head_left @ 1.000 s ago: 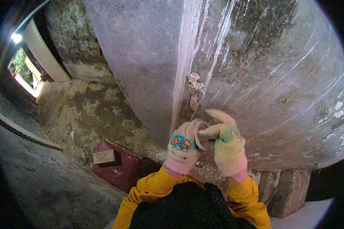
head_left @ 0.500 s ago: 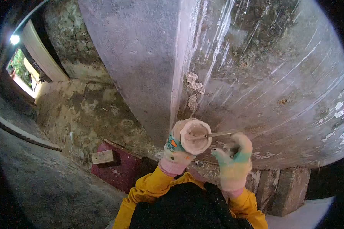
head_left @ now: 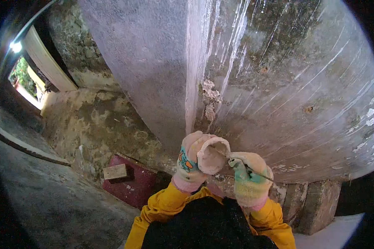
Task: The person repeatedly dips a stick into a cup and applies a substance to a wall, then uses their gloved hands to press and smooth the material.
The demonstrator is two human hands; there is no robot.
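My left hand (head_left: 189, 162), in a white knitted glove with a coloured print, is closed around a small round bowl (head_left: 202, 160) coated in pale paste. The bowl is tilted, and wet pale paste (head_left: 212, 159) lies inside it. My right hand (head_left: 250, 176), in a white and green glove, is closed on a thin stick-like tool (head_left: 266, 179) right beside the bowl's rim. One end of the tool pokes out past the glove; its tip is hidden by the fingers. Above the bowl, a lumpy pale patch (head_left: 211, 95) clings to the wall corner.
A stained grey wall (head_left: 278, 112) with white drips stands ahead. On the left, a wooden block (head_left: 115, 172) rests on a dark red board (head_left: 129, 189) on the blotchy floor. Concrete blocks (head_left: 320, 205) stand at lower right. A bright doorway (head_left: 27, 79) opens at far left.
The tool has swung from lying across the bowl's mouth to pointing back past my right hand. My right hand has closed and come nearer the rim. The bowl has tipped.
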